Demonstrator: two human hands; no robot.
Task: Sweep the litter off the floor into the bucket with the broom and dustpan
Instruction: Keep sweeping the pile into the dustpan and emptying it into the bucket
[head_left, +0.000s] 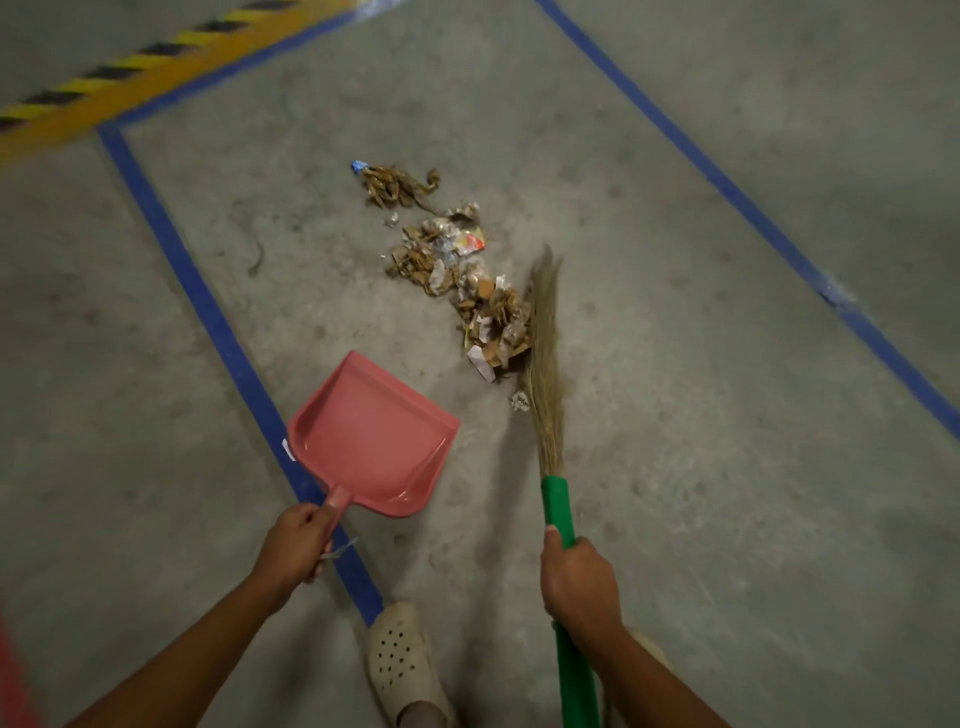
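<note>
1. Hands, head view: the left hand (296, 545) holds the pink dustpan (371, 436) with its fingers curled round the handle. The right hand (579, 582) is wrapped round the green shaft of the broom (545, 364).
2. Litter (462, 275), made up of cardboard scraps, paper and wrappers, lies on the floor (675, 467) in a strip ahead of both hands. Its long axis runs from just ahead of the right hand away and leftward.
3. Broom bristles lie straight ahead of the right hand and touch the strip's near right edge, so the right hand is the nearer to the litter.
4. Dustpan mouth opens ahead of the left hand and slightly rightward, near the strip's near end but apart from it. Whether its lip touches the floor I cannot tell.
5. The coming move likely turns on this: the litter sits between bristles and pan, so a stroke from the right hand's side toward the left hand should carry it in.
6. Bucket: not in view.
</note>
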